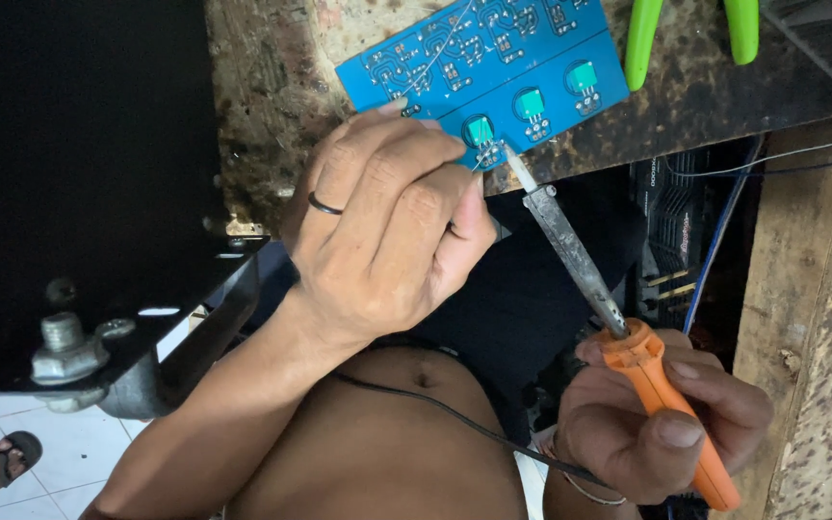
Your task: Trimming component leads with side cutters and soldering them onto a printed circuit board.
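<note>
The left hand [387, 221] rests on a blue board [488, 67] at the edge of the bench [272, 87], its fingers curled down on it. The right hand [662, 414] has its fingers wrapped tight around an orange soldering iron [666, 385]. The iron's tip touches the board beside a green square part [480, 130].

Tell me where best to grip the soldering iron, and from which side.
Grip the soldering iron by its orange handle, where the right hand holds it, coming from the lower right, behind the flared collar. The bare metal shaft runs up-left to the tip at the blue circuit board, so probably hot.
</note>
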